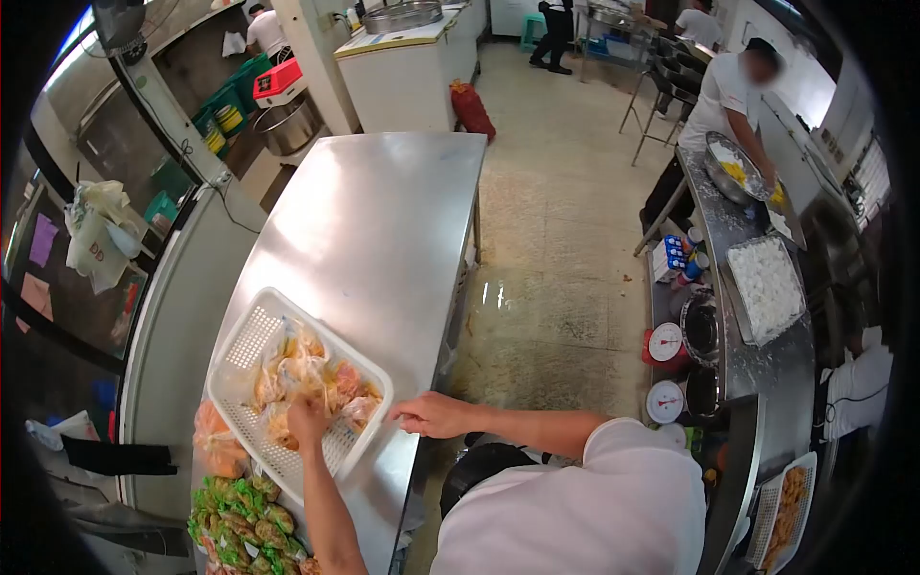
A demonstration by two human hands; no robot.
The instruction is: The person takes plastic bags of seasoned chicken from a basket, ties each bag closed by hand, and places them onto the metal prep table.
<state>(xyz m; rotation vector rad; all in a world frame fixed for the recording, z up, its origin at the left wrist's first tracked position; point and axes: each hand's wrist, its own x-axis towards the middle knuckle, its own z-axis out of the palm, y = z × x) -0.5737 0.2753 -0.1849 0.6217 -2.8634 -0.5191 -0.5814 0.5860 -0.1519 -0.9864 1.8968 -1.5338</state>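
Observation:
A white perforated plastic basket (239, 353) sits on the near part of the steel table (383, 225). Several clear plastic bags of orange and pinkish food (343, 381) lie inside it. My left hand (307, 419) reaches into the basket and touches the bags, its fingers too hidden to tell whether it grips one. Just right of the basket's rim is my right hand (428, 415), fingers curled together, with nothing I can make out in them. Left of the basket lies a bag of orange food (218, 441), and in front of it several green-wrapped bundles (240, 522).
A person (721, 101) works at the right counter over a steel bowl (736, 171). A tray of white pieces (765, 289) stands there, with scales (664, 342) below. A red sack (471, 110) stands on the floor beyond the table. Other people are farther back.

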